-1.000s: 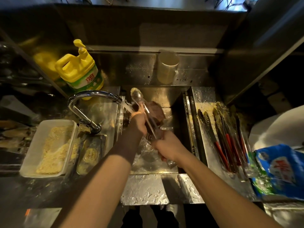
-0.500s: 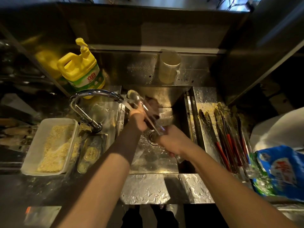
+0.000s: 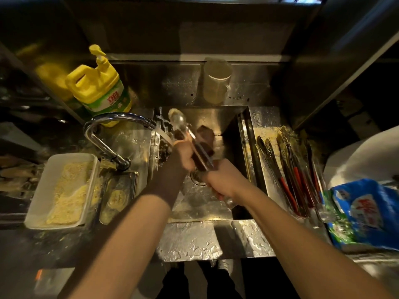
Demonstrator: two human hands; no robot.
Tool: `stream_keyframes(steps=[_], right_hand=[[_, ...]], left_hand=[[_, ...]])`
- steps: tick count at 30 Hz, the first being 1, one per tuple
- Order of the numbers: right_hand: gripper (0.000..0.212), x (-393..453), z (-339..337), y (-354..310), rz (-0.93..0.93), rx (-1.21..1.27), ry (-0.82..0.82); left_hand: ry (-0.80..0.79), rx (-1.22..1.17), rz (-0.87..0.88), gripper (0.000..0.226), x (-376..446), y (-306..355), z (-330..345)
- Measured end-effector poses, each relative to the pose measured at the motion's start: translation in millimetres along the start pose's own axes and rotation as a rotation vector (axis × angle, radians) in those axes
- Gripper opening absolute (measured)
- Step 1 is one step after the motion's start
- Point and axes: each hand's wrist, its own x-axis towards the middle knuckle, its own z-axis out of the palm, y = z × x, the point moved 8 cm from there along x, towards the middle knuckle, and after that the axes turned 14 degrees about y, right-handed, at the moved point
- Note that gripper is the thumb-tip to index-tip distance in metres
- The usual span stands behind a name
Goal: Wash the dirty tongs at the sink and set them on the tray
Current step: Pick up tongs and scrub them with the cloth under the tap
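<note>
I hold a pair of metal tongs (image 3: 180,124) over the steel sink (image 3: 228,119), tips pointing up and away beside the faucet (image 3: 121,117), whose water stream falls just left of them. My right hand (image 3: 224,180) grips the tongs' handle end low over the drain. My left hand (image 3: 183,154) is wrapped round the tongs' middle, with a dark scrubbing pad (image 3: 206,137) showing just behind it. Several more tongs with red handles (image 3: 289,169) lie on the steel tray (image 3: 263,130) right of the sink.
A yellow detergent jug (image 3: 99,87) stands behind the faucet. A white tub of crumbs (image 3: 62,190) and a small metal pan (image 3: 118,195) sit left of the sink. A plastic cup (image 3: 216,80) stands on the back ledge. A blue bag (image 3: 364,212) lies far right.
My left hand has slid along the tongs while my right hand kept its grip at the handle end. The tongs stay under the faucet, shifted slightly.
</note>
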Motion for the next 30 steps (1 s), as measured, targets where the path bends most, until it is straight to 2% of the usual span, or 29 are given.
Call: stream_keyframes(steps=[2, 4, 7, 9, 11, 12, 13, 15, 16, 18, 20, 24, 26, 28, 30], right_hand=[[0.005, -2, -4, -1, -0.013, 0.009, -0.005], [0.006, -6, -6, 5, 0.03, -0.033, -0.042], [0.003, -6, -8, -1, 0.014, -0.007, -0.027], [0.005, -10, -7, -2, 0.016, -0.015, -0.04], [0.01, -19, -13, 5, 0.06, -0.07, -0.099], [0.017, -22, -23, 7, 0.061, -0.103, -0.114], [0.023, -22, -35, 7, 0.048, -0.124, -0.096], [0.02, -16, -66, -4, -0.062, -0.169, 0.068], [0.02, -12, -80, -11, -0.131, -0.226, 0.177], [0.033, -5, -90, -15, -0.204, -0.366, 0.31], [0.044, 1, -81, -6, -0.17, -0.478, 0.3], [0.049, 8, -58, 8, -0.183, -0.578, 0.271], [0.055, 10, -53, 7, -0.223, -0.609, 0.261], [0.062, 10, -48, 6, -0.253, -0.638, 0.221], [0.061, 8, -43, 6, -0.272, -0.636, 0.175]], left_hand=[[-0.038, -0.019, -0.002, 0.027, -1, 5, 5], [0.038, -0.041, 0.039, 0.033, 7, 11, -4], [-0.061, -0.015, -0.003, 0.029, 1, -7, 11], [-0.008, -0.011, 0.009, 0.028, 7, -12, 7], [0.08, -0.091, 0.037, 0.043, 19, -5, -10], [0.052, -0.197, 0.021, 0.048, 23, -2, -13], [0.006, -0.299, -0.007, 0.051, 26, -1, -13], [-0.042, -0.474, -0.082, 0.051, 30, -8, -15], [-0.011, -0.508, -0.094, 0.05, 33, -13, -20], [-0.01, -0.558, -0.094, 0.051, 35, -15, -25], [-0.062, -0.606, -0.077, 0.053, 35, -14, -24], [-0.101, -0.62, -0.087, 0.039, 26, -20, -26], [-0.093, -0.542, -0.042, 0.047, 24, -15, -31], [-0.105, -0.61, -0.098, 0.051, 27, -23, -36], [-0.108, -0.564, -0.061, 0.029, 31, -23, -40]])
